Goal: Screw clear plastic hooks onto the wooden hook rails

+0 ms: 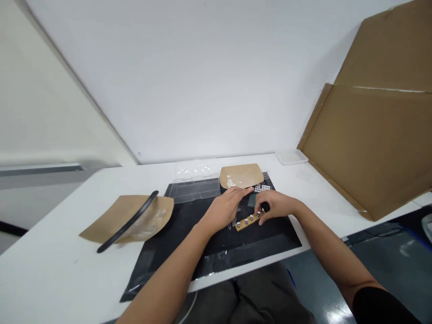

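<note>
Forearms flank a tan, silver-studded strip, right hand pinching it, left hand's hold unclear.

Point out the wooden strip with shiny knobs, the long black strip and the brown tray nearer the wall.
Wooden strip [249,221]: head view, on its bare wood.
Long black strip [128,224]: head view, about mid-length.
Brown tray [245,173]: head view, bare part of its inside.

In front of the wooden bar, we can pass over the black plastic sheet. A paper tray blocks us behind it, a cardboard box at right.
</note>
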A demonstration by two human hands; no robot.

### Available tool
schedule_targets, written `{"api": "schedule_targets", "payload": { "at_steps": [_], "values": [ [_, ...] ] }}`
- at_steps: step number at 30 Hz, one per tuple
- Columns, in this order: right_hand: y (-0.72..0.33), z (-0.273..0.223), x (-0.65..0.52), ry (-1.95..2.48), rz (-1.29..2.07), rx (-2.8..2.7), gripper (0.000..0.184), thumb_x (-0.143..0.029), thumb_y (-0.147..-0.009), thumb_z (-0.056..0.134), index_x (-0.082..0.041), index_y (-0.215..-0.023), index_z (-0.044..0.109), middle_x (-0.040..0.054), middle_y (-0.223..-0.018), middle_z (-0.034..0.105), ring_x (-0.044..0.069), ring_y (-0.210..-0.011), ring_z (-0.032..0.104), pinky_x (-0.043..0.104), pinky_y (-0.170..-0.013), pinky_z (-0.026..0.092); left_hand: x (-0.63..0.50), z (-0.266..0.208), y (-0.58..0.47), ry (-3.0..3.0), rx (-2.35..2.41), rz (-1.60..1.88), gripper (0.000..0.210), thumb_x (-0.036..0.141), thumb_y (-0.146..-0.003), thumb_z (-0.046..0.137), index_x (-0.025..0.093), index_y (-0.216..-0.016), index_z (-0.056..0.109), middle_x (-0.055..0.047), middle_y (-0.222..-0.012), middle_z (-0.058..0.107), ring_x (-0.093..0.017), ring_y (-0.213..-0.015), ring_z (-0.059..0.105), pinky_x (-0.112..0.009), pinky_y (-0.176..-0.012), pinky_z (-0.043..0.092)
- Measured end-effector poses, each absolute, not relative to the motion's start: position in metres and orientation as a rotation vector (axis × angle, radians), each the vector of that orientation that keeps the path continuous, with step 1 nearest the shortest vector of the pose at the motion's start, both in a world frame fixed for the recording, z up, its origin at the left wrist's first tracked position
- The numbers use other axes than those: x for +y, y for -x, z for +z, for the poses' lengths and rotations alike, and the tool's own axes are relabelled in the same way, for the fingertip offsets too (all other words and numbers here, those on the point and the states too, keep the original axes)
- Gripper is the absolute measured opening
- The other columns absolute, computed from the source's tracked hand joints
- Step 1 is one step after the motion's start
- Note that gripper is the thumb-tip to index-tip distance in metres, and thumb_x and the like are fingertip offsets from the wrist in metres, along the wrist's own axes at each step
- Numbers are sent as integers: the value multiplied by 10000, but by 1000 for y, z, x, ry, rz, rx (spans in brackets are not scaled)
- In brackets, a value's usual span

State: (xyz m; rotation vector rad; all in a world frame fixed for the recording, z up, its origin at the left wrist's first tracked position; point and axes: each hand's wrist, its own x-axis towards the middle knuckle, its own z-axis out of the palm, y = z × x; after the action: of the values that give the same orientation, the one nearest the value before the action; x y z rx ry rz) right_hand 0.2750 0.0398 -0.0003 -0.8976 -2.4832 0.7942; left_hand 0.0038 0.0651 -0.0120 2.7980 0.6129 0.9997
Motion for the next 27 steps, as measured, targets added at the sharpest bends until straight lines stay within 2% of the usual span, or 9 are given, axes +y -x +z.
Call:
{"api": "schedule_targets", "payload": {
  "at_steps": [4,6,8,11,13,20,23,27],
  "values": [
    [-279,4,37,948,836,-2492,283,-355,-794,938,-211,-1008,822,41,-966,774,198,-883,715,307,-820,561,62,-9,-5,-2789,569,988,904,-103,-861,385,288,-1675,334,-99,-1569,591,-246,-1443,564,-507,-1174,556],
    [-280,7,36,963,819,-2493,221,-298,-815,912,-213,-1001,827,42,-972,782,195,-886,719,305,-827,563,62,-8,-5,-2789,537,1039,890,-105,-874,385,277,-1675,327,-109,-1624,539,-247,-1498,517,-528,-1220,511],
    [-281,9,35,967,795,-2487,155,-261,-832,883,-213,-970,831,41,-951,781,193,-876,716,307,-828,563,62,-7,-5,-2795,503,1067,778,-74,-926,412,256,-1631,406,-124,-1618,539,-251,-1500,516,-531,-1221,507],
    [-280,9,36,954,786,-2476,95,-272,-864,851,-210,-934,833,47,-925,772,193,-864,707,307,-820,564,63,-8,-4,-2815,473,1060,571,-25,-968,459,234,-1459,595,-139,-1532,589,-262,-1450,558,-512,-1157,562],
    [-279,7,36,945,798,-2471,109,-307,-890,834,-207,-934,833,51,-922,767,190,-863,705,300,-810,567,63,-9,-4,-2831,483,1049,459,4,-982,487,217,-1347,665,-151,-1475,605,-274,-1412,584,-497,-1112,591],
    [-278,1,40,952,859,-2449,177,-369,-906,827,-194,-929,820,46,-891,765,172,-816,713,285,-796,575,62,-9,-4,-2810,526,1066,303,99,-1011,546,213,-1237,711,-163,-1389,606,-291,-1322,622,-476,-1050,607],
    [-278,2,39,972,900,-2438,222,-392,-876,853,-187,-950,811,48,-908,770,175,-823,724,280,-777,580,63,-8,-4,-2785,510,1043,291,115,-1035,523,207,-1240,709,-141,-1254,683,-271,-1219,660,-456,-1013,611],
    [-286,7,36,1002,938,-2416,414,-445,-774,932,-197,-1076,794,47,-979,782,188,-878,738,298,-811,586,67,-11,-3,-2750,529,1050,431,87,-1055,479,245,-1433,613,-65,-1044,771,-232,-1068,697,-417,-966,626]
  ]
}}
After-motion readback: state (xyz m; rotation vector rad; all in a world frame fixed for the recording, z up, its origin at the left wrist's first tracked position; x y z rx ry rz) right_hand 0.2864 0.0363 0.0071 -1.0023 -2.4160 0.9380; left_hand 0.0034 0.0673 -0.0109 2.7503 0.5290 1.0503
